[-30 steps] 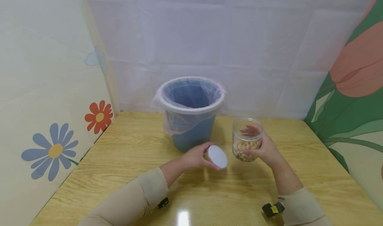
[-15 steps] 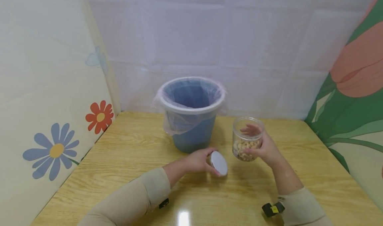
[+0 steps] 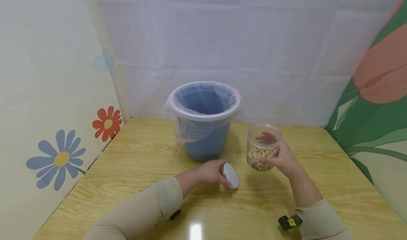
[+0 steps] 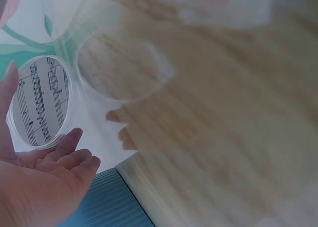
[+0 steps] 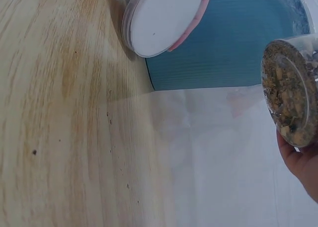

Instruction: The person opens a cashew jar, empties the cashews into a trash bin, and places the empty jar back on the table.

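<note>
Left wrist view shows a lid whose face carries printed music, with staves and notes in black on white; the notes are too small to read one by one. The lid's other face, turned right in the head view, is plain white.

The left hand holds the lid by its rim, thumb and fingers spread to opposite edges, so the disc stands steeply tilted at the hand's right side, low over the table; whether its lower edge touches the wood I cannot tell. To the right, the right hand grips a clear jar from its right side, the thumb on the near wall and the fingers behind. The jar is raised, mouth up, with pale nuts in its lower part.

The table has yellowish wood grain. At its far side, left of the jar, stands a blue bin with a white rim and a thin see-through bag folded over it. A creased white sheet hangs behind; blue and red flowers decorate the left wall, a big pink tulip the right.
</note>
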A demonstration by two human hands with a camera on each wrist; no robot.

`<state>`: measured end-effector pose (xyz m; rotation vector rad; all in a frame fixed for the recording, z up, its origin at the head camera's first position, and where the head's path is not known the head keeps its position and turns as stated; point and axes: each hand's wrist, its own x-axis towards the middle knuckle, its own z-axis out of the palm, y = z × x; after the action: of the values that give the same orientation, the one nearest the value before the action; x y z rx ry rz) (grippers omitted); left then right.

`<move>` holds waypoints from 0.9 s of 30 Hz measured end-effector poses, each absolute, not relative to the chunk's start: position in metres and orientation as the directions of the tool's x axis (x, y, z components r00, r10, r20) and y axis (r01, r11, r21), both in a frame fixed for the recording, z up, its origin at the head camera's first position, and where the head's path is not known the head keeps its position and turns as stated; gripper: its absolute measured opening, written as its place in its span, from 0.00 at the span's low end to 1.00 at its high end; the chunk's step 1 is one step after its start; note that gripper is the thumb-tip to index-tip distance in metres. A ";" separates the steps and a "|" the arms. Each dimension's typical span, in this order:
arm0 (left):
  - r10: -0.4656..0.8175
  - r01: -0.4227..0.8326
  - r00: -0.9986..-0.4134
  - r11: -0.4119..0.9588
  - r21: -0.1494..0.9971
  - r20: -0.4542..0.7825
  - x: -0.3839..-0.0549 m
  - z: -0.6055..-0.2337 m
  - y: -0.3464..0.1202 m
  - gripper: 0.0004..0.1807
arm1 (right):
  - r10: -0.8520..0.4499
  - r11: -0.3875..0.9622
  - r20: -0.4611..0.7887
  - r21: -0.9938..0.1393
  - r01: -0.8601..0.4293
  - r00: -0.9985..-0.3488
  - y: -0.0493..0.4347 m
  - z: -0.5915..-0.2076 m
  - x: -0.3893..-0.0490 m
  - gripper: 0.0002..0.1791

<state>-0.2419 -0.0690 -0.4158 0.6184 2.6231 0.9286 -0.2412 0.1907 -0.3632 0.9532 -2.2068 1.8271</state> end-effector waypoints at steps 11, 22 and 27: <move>0.498 0.311 -0.858 0.698 0.645 -0.124 -0.244 -0.417 -0.070 0.47 | -0.384 0.043 0.498 -0.832 -0.553 -0.778 0.191 -0.362 -0.241 0.43; 0.502 0.327 -0.853 0.727 0.604 -0.142 -0.251 -0.416 -0.077 0.43 | -0.395 0.049 0.491 -0.833 -0.551 -0.777 0.190 -0.359 -0.240 0.43; 0.521 0.318 -0.837 0.714 0.624 -0.168 -0.251 -0.415 -0.079 0.44 | -0.398 0.058 0.490 -0.830 -0.554 -0.776 0.191 -0.358 -0.240 0.43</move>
<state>-0.2508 -0.0791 -0.4147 0.6554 2.5885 0.8536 -0.2402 0.1910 -0.3584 0.9915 -2.1867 1.8186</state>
